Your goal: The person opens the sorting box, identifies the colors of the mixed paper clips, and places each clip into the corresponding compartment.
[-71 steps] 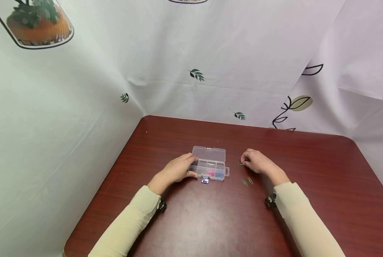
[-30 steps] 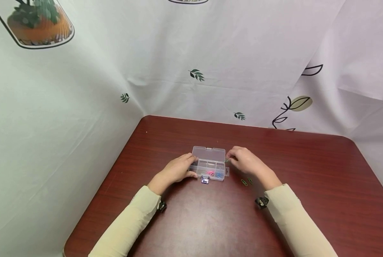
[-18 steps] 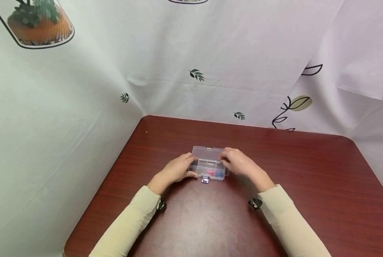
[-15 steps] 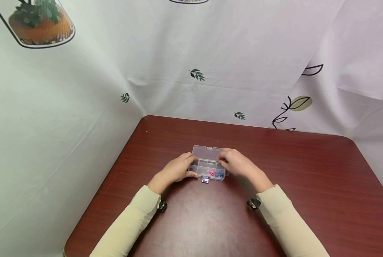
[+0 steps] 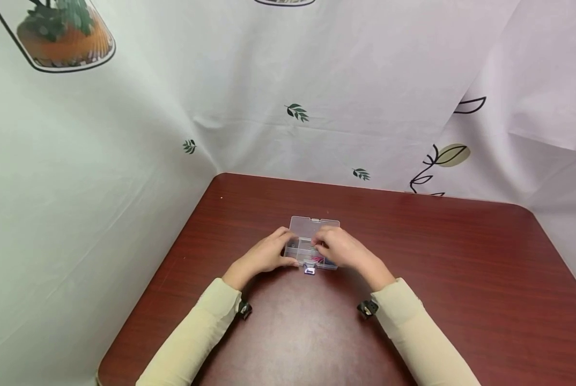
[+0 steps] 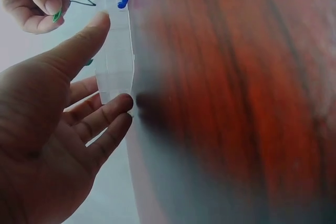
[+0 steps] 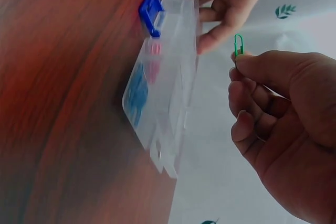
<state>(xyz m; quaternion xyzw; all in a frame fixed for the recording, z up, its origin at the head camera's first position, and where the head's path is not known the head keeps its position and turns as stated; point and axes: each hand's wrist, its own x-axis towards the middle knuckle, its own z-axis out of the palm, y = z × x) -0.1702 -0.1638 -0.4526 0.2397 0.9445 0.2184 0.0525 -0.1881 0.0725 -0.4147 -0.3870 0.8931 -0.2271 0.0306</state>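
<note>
A clear plastic compartment box [image 5: 312, 225] lies on the table with its lid swung back. My left hand [image 5: 264, 253] holds its left end, thumb at the front wall and fingers at the side and back. Above the compartments is my right hand [image 5: 346, 250], pinching a green paper clip [image 7: 239, 44] between thumb and index finger. Pink pieces [image 7: 154, 61] and blue pieces [image 7: 137, 94] lie in front compartments, partly covered by my right hand in the head view. A blue latch [image 7: 152, 14] sticks out from the box front.
The box stands on a reddish-brown table [image 5: 288, 332]. White cloth [image 5: 249, 107] with printed leaves hangs behind and to the left. A dark wrist device [image 5: 367, 308] sits under the right sleeve, another dark wrist device [image 5: 244, 309] under the left.
My right hand has carried the green paper clip leftward from the table to over the box. Two green clips lying on the table earlier are now hidden behind my right arm. The left hand stays put.
</note>
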